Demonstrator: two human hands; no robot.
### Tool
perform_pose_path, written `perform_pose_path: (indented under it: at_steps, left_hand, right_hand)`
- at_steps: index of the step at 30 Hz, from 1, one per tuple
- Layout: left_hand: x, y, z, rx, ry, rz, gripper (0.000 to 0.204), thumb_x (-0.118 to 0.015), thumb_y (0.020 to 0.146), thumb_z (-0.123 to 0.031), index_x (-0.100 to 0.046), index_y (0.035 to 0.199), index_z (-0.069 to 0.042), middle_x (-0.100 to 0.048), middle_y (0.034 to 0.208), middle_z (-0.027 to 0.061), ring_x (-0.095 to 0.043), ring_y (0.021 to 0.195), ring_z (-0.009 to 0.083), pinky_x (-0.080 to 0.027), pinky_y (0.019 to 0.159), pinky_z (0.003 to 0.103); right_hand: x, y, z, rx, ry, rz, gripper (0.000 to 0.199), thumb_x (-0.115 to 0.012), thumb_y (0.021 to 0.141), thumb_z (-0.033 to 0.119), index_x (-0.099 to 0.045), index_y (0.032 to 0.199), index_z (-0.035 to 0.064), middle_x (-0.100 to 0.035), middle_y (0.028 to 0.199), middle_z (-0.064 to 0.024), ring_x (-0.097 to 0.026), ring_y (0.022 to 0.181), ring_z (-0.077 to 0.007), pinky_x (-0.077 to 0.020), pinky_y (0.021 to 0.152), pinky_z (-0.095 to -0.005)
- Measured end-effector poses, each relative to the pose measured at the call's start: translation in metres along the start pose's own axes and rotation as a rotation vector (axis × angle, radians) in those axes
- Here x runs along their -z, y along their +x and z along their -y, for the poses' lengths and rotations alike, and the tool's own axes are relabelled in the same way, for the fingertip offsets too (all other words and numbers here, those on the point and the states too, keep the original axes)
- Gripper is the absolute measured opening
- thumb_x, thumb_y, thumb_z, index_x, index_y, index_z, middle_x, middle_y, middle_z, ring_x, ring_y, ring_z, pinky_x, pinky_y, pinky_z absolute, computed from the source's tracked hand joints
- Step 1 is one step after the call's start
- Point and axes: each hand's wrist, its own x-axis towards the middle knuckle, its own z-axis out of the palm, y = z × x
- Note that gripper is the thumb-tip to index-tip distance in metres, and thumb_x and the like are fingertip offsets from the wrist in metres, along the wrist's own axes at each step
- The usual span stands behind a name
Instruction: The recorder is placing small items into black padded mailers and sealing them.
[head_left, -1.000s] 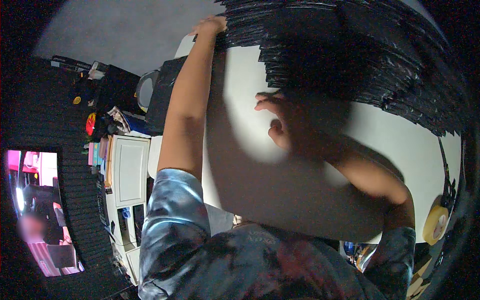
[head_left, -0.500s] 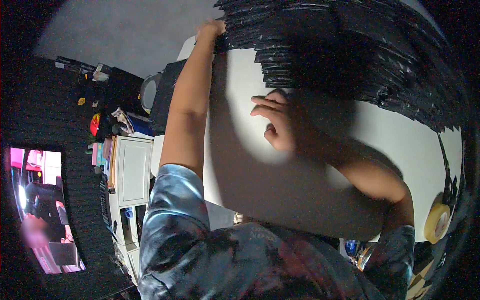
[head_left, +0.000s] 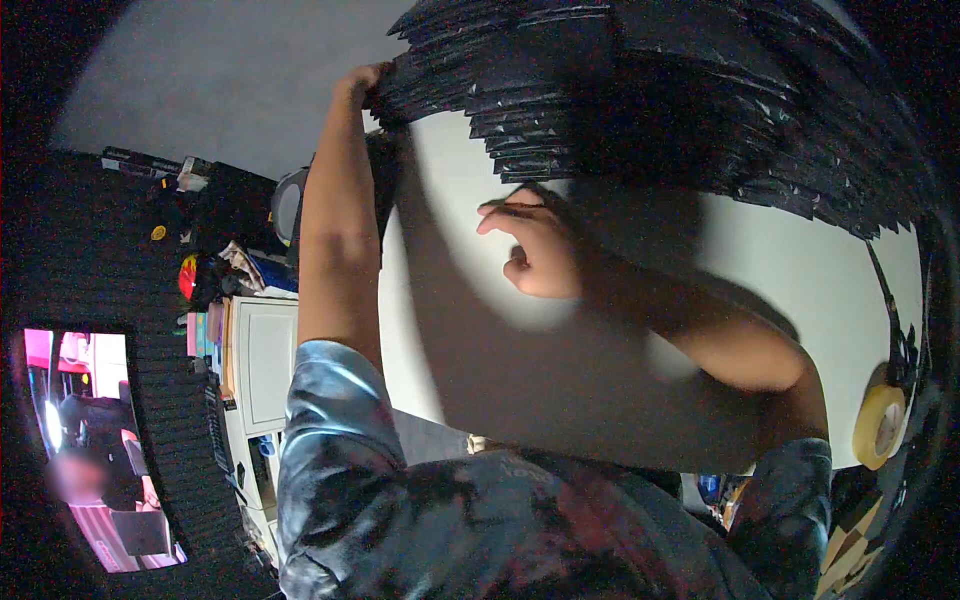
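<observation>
A large heap of flat black plastic packets (head_left: 690, 100) lies in overlapping rows across the far side of the white table (head_left: 800, 250). At the heap's far left end, my left hand (head_left: 366, 78) touches the packets' edges; most of its fingers are hidden, so its grip cannot be made out. My right hand (head_left: 540, 248) hovers over the table just in front of the lowest packets. Its fingers are loosely bent, the thumb stands apart from them, and nothing is in it. My shadow darkens much of the tabletop.
A roll of clear yellowish tape (head_left: 880, 428) stands at the table's right edge, near dark cord-like items. To the left are a white cabinet (head_left: 268, 345) with books beside it, a lit screen (head_left: 100, 440) and a grey round-edged object (head_left: 290, 207).
My left hand has shifted left and slightly down in the picture, along with the heap's left end. My right hand has moved a little left, and its fingers are more bent. The whole view has tilted slightly.
</observation>
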Motion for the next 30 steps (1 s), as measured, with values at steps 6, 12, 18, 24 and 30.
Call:
perform_pose_path:
  at_steps: [6, 12, 18, 24, 30]
  left_hand:
    - [-0.17, 0.077, -0.018, 0.068, 0.154, 0.134, 0.052, -0.055, 0.099, -0.06, -0.069, 0.081, -0.014, -0.065, 0.067, 0.0045, -0.054, 0.047, 0.0208, -0.047, 0.049, 0.04]
    - [-0.149, 0.072, -0.008, -0.166, 0.173, 0.005, 0.052, -0.051, 0.103, -0.054, -0.074, 0.112, -0.008, -0.073, 0.095, 0.0085, -0.068, 0.079, 0.0221, -0.056, 0.075, 0.039]
    - [-0.153, 0.036, -0.027, -0.048, 0.018, -0.069, 0.057, -0.06, 0.098, -0.051, -0.069, 0.126, -0.002, -0.075, 0.109, 0.0141, -0.071, 0.095, 0.0267, -0.055, 0.093, 0.038]
    - [-0.134, -0.048, -0.051, -0.523, 0.678, -0.389, 0.043, -0.065, 0.095, -0.038, -0.074, 0.123, -0.006, -0.078, 0.106, 0.0147, -0.073, 0.092, 0.0273, -0.056, 0.091, 0.037]
    - [-0.209, -0.109, -0.032, -0.667, 0.896, 0.118, 0.022, -0.076, 0.081, -0.023, -0.081, 0.094, -0.006, -0.077, 0.09, 0.0182, -0.075, 0.084, 0.0367, -0.058, 0.083, 0.044]
  right_hand:
    - [0.034, -0.051, -0.055, -0.231, -0.157, 0.042, 0.049, -0.064, 0.066, -0.006, -0.067, 0.113, 0.0037, -0.07, 0.125, -0.0113, -0.061, 0.114, -0.0317, -0.052, 0.095, -0.0418]
    - [0.022, -0.045, -0.051, -0.197, -0.158, 0.028, 0.051, -0.061, 0.066, -0.01, -0.066, 0.115, 0.0037, -0.068, 0.128, -0.0129, -0.061, 0.115, -0.0317, -0.0528, 0.093, -0.0422]
    - [0.034, -0.045, -0.044, -0.316, -0.141, 0.08, 0.051, -0.062, 0.069, -0.011, -0.066, 0.119, 0.0035, -0.067, 0.129, -0.0127, -0.061, 0.118, -0.0309, -0.0559, 0.089, -0.0399]
    - [0.038, -0.043, -0.046, -0.311, -0.183, 0.121, 0.05, -0.061, 0.071, -0.011, -0.067, 0.118, 0.0036, -0.068, 0.128, -0.0128, -0.061, 0.117, -0.0291, -0.0572, 0.085, -0.037]
    - [0.03, -0.045, -0.048, -0.295, -0.158, 0.063, 0.05, -0.063, 0.071, -0.008, -0.067, 0.119, 0.0048, -0.069, 0.127, -0.012, -0.063, 0.116, -0.03, -0.0549, 0.089, -0.0396]
